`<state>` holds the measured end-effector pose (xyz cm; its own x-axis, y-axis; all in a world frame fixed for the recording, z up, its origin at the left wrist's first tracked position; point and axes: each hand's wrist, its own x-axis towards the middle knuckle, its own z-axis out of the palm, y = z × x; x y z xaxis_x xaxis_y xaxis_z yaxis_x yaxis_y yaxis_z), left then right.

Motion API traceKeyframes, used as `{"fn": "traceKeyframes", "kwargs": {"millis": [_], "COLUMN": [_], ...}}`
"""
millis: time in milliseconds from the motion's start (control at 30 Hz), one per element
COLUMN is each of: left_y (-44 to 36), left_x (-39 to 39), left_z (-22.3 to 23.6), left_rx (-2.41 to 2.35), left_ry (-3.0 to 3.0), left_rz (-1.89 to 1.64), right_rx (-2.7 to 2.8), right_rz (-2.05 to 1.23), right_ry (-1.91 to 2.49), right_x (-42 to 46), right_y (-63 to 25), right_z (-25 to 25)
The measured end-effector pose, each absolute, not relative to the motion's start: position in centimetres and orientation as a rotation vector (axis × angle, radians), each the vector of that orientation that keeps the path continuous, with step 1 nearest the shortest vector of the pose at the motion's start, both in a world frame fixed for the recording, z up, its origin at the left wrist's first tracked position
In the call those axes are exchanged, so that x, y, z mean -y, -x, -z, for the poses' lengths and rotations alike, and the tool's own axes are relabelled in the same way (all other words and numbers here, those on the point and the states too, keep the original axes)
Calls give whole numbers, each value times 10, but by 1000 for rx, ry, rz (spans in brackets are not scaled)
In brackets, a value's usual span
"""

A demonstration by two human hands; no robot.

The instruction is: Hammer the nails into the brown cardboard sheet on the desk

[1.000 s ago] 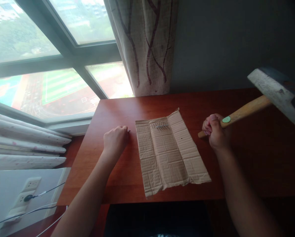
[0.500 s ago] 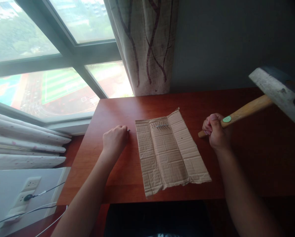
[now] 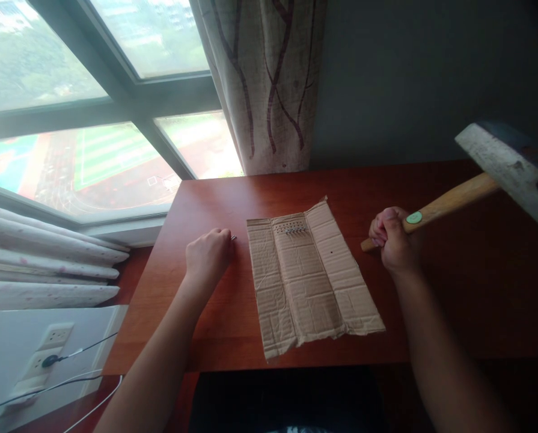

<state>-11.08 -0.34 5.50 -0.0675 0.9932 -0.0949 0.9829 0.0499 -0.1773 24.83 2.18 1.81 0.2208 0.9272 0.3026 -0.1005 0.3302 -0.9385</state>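
Observation:
My left hand (image 3: 209, 252) is closed in a fist just left of the cardboard, with the shiny metal ends of what look like nails (image 3: 234, 237) poking out by the forefinger. The rest of them is hidden in the fingers. In my right hand (image 3: 394, 239) is a hammer (image 3: 453, 198), gripped near the end of its wooden handle. Its large metal head is raised at the far right, partly cut off by the frame. Between the hands a creased piece of cardboard (image 3: 311, 288) lies on the table. Rows of small holes and several nails (image 3: 296, 231) show near its far edge.
The reddish-brown table (image 3: 223, 325) stands against the wall and window. A patterned curtain (image 3: 269, 84) hangs behind it. At the lower left, a wall socket (image 3: 47, 355) has a plug and cables beside the table's left edge.
My left hand has shifted very slightly left, and the metal ends in it show a little more clearly. The right hand, hammer and cardboard have hardly moved.

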Motion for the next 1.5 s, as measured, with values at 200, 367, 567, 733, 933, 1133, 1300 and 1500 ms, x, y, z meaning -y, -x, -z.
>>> {"fn": "traceKeyframes", "kwargs": {"millis": [200,367,567,733,933,1133,1300,1500], "left_y": [110,109,99,75,50,43,42,41], "left_x": [3,5,5,6,3,0,1,-1], "left_z": [-58,-57,-70,-91,-93,-87,-85,-83], "left_rx": [2241,2259,2238,2161,2019,1919,1897,1887], "left_ry": [2107,2028,2012,2287,2636,2608,2545,2544], "left_rz": [-298,-112,1286,2046,1803,1499,1428,1378], "right_rx": [1106,1103,1101,1118,1112,1109,1110,1136], "right_rz": [-877,-884,-882,-863,-875,-868,-864,-848], "right_ry": [967,964,968,977,969,980,991,1021], "right_x": [-21,-21,-21,-21,-22,-22,-21,-20], "right_y": [-247,-248,-248,-248,-249,-248,-248,-247], "right_z": [-19,-19,-18,-18,-18,-19,-20,-22]}}
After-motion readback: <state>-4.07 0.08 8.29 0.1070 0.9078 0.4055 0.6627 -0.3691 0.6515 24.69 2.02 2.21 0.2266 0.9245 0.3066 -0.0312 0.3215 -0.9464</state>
